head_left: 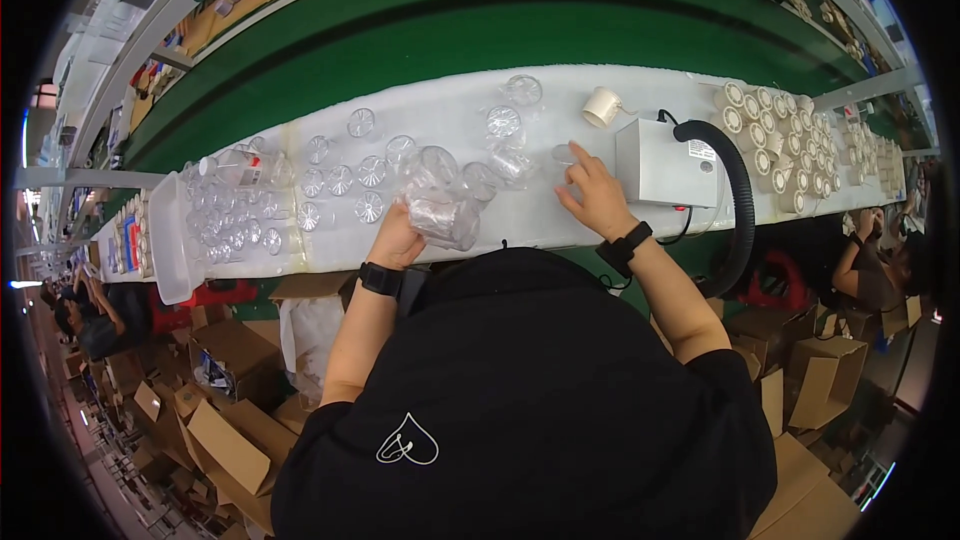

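"Start at the left of the counter (pixel 525 228). What's there?"

"A white tub (pixel 175 265) sits at that end. Next to it come closely set clear cups (pixel 232 225), then loosely spaced ones with round ends facing up."

"And the left hand (pixel 392 240)?"

"Left of centre, grasping a clear plastic container (pixel 447 224). Its fingers curl on the container's left end. More clear plastic crowds just above, and the near edge runs close below."

"How much room to the right of that?"

"A stretch of white surface opens between the container and the right hand (pixel 602 208), reaching down to the near edge. Further up, clear cups stand along its left side."

"What are the right fingers doing?"

"They're spread and released, pointing up and left. A small clear disc (pixel 561 153) is right by the fingertips; I can't tell whether they touch."

"Anything hemming that hand in?"

"A cream mug (pixel 601 108) above, near the top edge, and a grey box (pixel 650 168) just beside it on the right. Past that, a black hose (pixel 743 195) bends down over the near edge, and cream mugs (pixel 778 145) are packed at the upper right."
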Available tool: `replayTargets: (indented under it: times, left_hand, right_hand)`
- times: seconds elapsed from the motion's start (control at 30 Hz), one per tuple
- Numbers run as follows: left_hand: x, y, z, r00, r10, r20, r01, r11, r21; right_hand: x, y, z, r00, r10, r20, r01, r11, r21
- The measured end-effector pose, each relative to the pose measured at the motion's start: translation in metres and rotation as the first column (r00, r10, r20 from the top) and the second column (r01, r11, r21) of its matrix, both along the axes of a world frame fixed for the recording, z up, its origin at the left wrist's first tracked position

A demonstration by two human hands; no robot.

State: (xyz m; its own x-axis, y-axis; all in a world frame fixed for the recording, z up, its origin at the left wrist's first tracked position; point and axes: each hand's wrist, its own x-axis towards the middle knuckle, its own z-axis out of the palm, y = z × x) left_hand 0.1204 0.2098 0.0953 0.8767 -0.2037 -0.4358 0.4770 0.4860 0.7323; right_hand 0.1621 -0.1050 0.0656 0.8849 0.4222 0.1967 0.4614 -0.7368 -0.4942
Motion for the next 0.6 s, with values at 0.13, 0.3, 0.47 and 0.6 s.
replayTargets:
  times: [0.13, 0.3, 0.47, 0.6]
  left_hand:
    - [-0.009, 0.010, 0.003, 0.996, 0.087, 0.029, -0.087, 0.996, 0.022]
    - [-0.011, 0.034, -0.001, 0.993, 0.104, 0.058, -0.109, 0.990, 0.091]
    - [-0.029, 0.058, 0.000, 0.978, 0.187, 0.094, -0.194, 0.978, 0.073]
    - [-0.040, 0.077, -0.005, 0.964, 0.244, 0.103, -0.249, 0.968, 0.040]
  right_hand:
    - [0.003, 0.006, 0.003, 0.968, -0.186, -0.167, 0.205, 0.973, 0.105]
    - [0.021, 0.016, -0.009, 0.978, -0.196, 0.067, 0.182, 0.968, 0.174]
    - [-0.005, 0.005, -0.002, 0.993, -0.110, 0.041, 0.112, 0.991, -0.066]
    - [-0.004, 0.009, 0.004, 0.990, -0.141, 0.018, 0.141, 0.958, -0.252]
